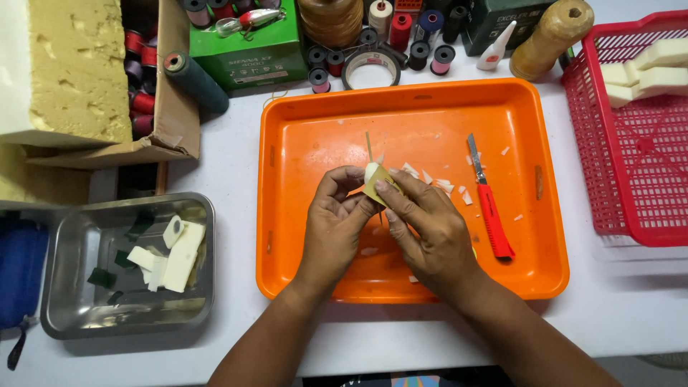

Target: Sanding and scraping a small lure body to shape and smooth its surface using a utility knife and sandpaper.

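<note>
Both forearms cut off, left hand (335, 222), right hand (423, 226) half-hiding pale piece (372, 173)

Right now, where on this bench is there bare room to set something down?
Bare white table runs along the near edge, below the orange tray and red basket. Inside the tray, the left part is bare; the middle holds both hands, left hand and right hand, and the red knife. The far edge is crowded with thread spools.
</note>
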